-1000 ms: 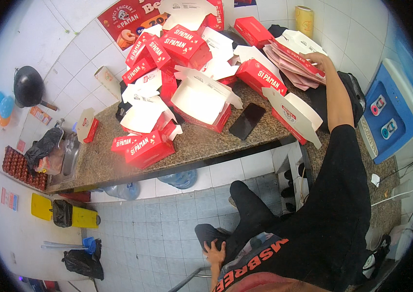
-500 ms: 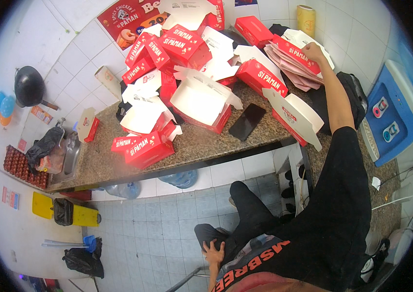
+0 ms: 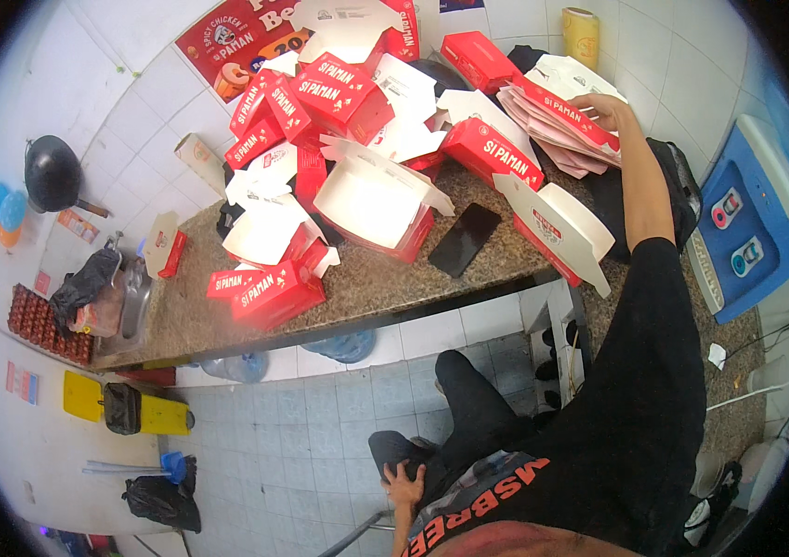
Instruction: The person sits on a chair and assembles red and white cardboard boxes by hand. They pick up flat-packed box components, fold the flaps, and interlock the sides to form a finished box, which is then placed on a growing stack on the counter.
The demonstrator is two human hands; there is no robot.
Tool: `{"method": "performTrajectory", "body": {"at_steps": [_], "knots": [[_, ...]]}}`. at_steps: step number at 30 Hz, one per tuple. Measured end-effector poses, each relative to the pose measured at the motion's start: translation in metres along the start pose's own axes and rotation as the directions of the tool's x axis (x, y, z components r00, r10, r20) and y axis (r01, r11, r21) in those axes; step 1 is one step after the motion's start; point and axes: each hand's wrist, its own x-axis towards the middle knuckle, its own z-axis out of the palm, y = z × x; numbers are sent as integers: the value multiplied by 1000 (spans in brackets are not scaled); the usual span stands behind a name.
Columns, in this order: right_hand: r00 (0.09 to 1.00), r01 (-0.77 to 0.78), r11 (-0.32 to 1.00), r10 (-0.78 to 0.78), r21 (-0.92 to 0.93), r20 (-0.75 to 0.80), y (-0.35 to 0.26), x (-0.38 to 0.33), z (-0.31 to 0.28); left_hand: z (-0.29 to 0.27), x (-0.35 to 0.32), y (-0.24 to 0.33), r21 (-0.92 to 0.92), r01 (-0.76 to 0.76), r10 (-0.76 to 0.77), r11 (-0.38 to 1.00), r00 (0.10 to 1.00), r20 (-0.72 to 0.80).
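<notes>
My right hand (image 3: 606, 111) reaches to the back right of the counter. Its fingers curl over the top edge of a red flattened food carton (image 3: 557, 104), which lies against a stack of folded cartons (image 3: 547, 147). My left hand (image 3: 404, 485) rests on my knee with its fingers spread, holding nothing. Near the front edge stand an open red-and-white box (image 3: 557, 227) and a larger open box (image 3: 376, 204). A black phone (image 3: 465, 240) lies flat between them. Further left, several folded red boxes (image 3: 278, 294) are heaped together.
The granite counter (image 3: 376, 283) turns a corner at right, beside a blue water dispenser (image 3: 738, 218) and a black bag (image 3: 676, 176). A yellow roll (image 3: 582, 37) stands against the wall. At left are a sink (image 3: 134, 302), egg trays (image 3: 37, 320) and a yellow bin (image 3: 162, 411).
The fingers of my right hand have shifted from a closed grip to a more stretched hold over the carton's edge. My left hand stays on the knee. The view has shifted slightly.
</notes>
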Motion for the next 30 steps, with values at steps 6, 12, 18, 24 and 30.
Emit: {"method": "performTrajectory", "body": {"at_steps": [6,12,18,24,30], "knots": [[998,-65,972,65,226,6,16,-15,-2,4,5,-7,52,-47,48,998,999,-19],[999,14,1000,-14,-3,-44,13,-3,-9,-6,2,6,50,-14,11,999,998,60],[993,116,975,-108,-188,56,13,10,-18,-1,6,4,65,-26,23,998,999,40],[893,220,602,-441,-767,-90,10,40,-39,-2,7,6,70,-15,11,997,998,54],[766,337,468,-640,-817,-51,30,38,-19,-8,3,11,53,0,-3,999,998,64]]}}
